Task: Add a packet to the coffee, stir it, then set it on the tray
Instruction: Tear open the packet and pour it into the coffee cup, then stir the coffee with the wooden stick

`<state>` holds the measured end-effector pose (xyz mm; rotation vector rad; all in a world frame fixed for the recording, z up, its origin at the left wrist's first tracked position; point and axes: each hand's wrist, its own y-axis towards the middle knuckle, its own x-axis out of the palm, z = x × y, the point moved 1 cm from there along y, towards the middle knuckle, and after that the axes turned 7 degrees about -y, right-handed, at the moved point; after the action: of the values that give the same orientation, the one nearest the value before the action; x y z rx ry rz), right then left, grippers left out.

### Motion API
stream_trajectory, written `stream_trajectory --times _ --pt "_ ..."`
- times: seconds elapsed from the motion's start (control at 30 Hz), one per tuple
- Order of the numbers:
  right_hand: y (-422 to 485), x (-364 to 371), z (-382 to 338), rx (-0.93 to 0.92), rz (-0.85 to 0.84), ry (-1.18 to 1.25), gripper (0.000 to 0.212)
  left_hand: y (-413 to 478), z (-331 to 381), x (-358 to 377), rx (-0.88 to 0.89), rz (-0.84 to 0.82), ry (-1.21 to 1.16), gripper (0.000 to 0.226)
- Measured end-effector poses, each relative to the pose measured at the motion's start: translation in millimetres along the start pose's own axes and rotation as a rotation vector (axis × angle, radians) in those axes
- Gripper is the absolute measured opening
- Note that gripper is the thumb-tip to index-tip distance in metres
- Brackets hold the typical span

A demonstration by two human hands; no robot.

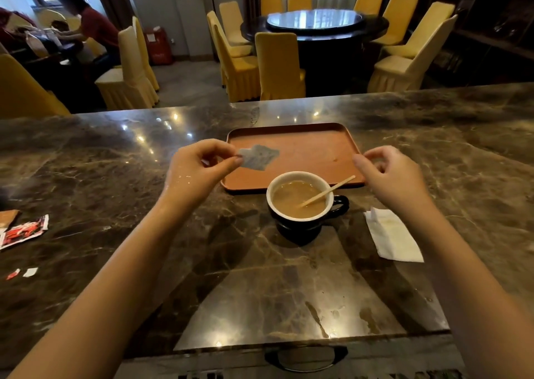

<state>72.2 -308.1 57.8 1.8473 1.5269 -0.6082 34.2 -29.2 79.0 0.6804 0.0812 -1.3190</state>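
A dark cup (300,216) with a white inside holds light brown coffee and stands on the marble counter just in front of the orange-brown tray (303,141). A wooden stir stick (328,191) leans in the cup, its top pointing right. My left hand (199,167) pinches a small pale blue packet (260,156) by its left end, above the tray's left side and up-left of the cup. My right hand (390,173) hovers right of the cup over the tray's right corner, fingers loosely curled, holding nothing.
A white folded napkin (393,238) lies right of the cup. Red-and-white wrappers (24,231) and small torn scraps (21,273) lie at the far left. Beyond the counter's far edge stand yellow-covered chairs (278,66), a round table, and a seated person at back left.
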Motion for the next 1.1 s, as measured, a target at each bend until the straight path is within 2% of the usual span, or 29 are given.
stream_trajectory --times 0.13,0.3,0.37,0.47,0.63,0.77,0.83,0.93,1.1 --pt "-2.3 11.0 7.9 0.084 -0.277 0.287 0.029 -12.0 -22.2 -23.9 -0.209 -0.056 -0.063 0.009" --pt "-7.1 12.6 -4.5 0.092 -0.368 0.588 0.013 -20.5 -48.4 -41.8 -0.482 -0.229 -0.013 0.007" --pt "-11.8 13.0 -14.3 0.020 -0.397 0.614 0.014 -22.6 -53.9 -45.0 -0.559 -0.304 -0.014 0.006" --pt "-19.2 15.3 -26.3 -0.105 -0.354 0.481 0.021 -25.6 -60.6 -46.7 -0.634 -0.333 0.015 0.003" --pt "-26.0 8.8 -25.9 -0.284 -0.248 0.278 0.023 -28.6 -70.8 -46.8 -0.671 -0.232 0.087 0.003" --pt "-18.3 6.3 -17.4 -0.309 -0.035 0.142 0.022 -28.6 -77.4 -47.9 -0.669 -0.192 0.173 0.005" --pt "-17.8 11.5 -19.6 -0.312 0.016 0.133 0.021 -28.6 -80.5 -48.8 -0.659 -0.156 0.203 0.005" --pt "-24.2 23.6 -26.8 -0.308 -0.018 0.197 0.018 -28.2 -84.6 -51.6 -0.634 -0.103 0.246 0.005" --pt "-32.1 22.3 -27.8 -0.273 -0.188 0.351 0.020 -25.6 -89.0 -52.3 -0.610 -0.038 0.293 0.005"
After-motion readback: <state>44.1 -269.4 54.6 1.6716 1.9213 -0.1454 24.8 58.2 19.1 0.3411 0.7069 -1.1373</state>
